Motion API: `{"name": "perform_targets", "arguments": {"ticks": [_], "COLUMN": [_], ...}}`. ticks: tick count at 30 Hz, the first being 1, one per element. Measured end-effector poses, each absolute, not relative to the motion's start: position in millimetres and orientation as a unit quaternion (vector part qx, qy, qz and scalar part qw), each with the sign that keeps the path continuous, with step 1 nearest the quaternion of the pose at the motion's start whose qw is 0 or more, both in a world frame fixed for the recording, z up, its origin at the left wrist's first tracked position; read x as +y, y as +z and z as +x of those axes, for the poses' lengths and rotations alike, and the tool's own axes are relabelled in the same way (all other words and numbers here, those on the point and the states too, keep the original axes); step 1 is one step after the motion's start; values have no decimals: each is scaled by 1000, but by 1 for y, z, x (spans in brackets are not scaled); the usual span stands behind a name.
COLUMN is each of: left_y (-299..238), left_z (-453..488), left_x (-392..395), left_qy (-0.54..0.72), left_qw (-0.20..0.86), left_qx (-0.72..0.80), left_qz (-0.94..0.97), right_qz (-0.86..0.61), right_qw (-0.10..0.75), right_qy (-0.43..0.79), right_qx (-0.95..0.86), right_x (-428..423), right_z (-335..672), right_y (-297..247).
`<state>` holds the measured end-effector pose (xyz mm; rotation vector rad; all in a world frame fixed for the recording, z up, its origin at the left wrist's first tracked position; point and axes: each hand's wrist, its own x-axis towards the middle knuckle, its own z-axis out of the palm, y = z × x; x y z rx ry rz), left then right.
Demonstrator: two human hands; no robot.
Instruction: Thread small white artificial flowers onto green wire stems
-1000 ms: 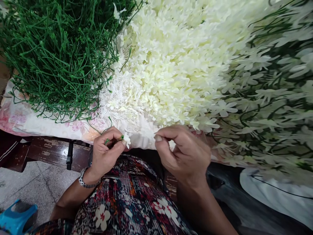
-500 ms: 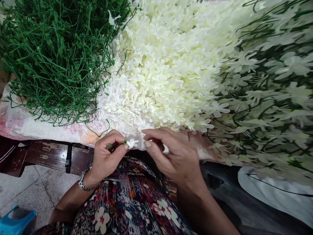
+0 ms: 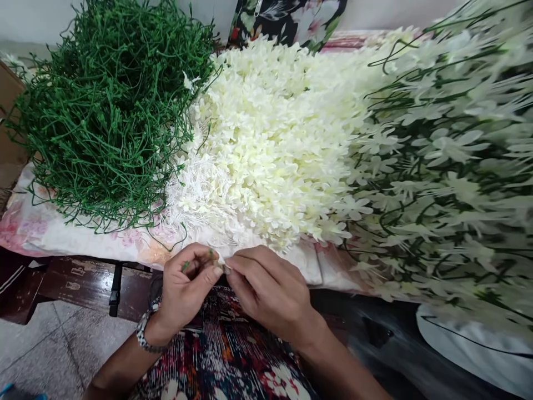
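One white flower [image 3: 222, 260] is sitting between both hands' fingertips, by the flower-printed cloth [image 3: 129, 241]. The left hand [image 3: 183, 289] is pinching its green stem [image 3: 211, 253]; the right hand [image 3: 270, 291] is gripping the white end, partly hidden.

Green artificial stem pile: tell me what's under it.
Floral-print cloth shows under the near edge of the green artificial stem pile; what lies under its middle is hidden.

No legible txt, nos., brands or signs in view. Dark fabric [image 3: 318, 22] at back & pale cloth [image 3: 97, 241] up front: floral prints only, no lettering seen. Buckle [image 3: 114, 297] & wristband [image 3: 142, 336]: too small to tell.
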<state>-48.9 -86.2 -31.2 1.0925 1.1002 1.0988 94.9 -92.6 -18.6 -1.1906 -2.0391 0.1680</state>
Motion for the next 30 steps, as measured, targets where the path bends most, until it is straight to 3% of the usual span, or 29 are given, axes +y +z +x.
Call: {"name": "perform_targets", "arguments": {"ticks": [2, 7, 10, 17, 21, 25, 30], "left_y": [-32, -32, -30, -31, -34, -34, -32], "left_z": [-48, -51, -54, -56, -54, -52, -48], "left_x": [-85, -82, -80, -77, -77, -78, -78], "left_qy": [483, 523, 544, 536, 536, 535, 516], "left_qw": [590, 618, 614, 632, 641, 658, 706], "left_qx": [462, 439, 448, 451, 451, 437, 398], "left_qz": [453, 389, 356, 333, 314, 299, 276], "right_qz": [-460, -432, -491, -546, -564, -564, -566], "right_qw": [374, 385, 370, 191, 140, 176, 344], "right_qy": [56, 163, 83, 8, 10, 49, 160], "right_qx": [-803, -799, -784, -816, -814, -805, -732], "right_x": [-94, -92, -86, -76, -75, -76, -84], "right_z": [91, 98, 111, 110, 104, 109, 118], "right_y": [-18, -17, -20, -26, -27, -28, -23]}}
